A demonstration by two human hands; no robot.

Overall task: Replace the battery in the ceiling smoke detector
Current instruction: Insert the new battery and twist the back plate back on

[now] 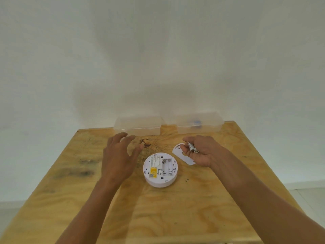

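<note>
Here, my right hand (200, 152) is curling shut around small, light, slippery batteries (192, 147); my left hand (119, 155) is hovering spread and empty beside the smoke detector (160, 170), lying face-down on the table (158, 217).

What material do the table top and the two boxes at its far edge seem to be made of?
Tan wooden table top: likely plywood with a matt finish, showing swirling grain and dark knots. Two clear lidded boxes: probably translucent plastic, since the wall and a blue item show through.
</note>
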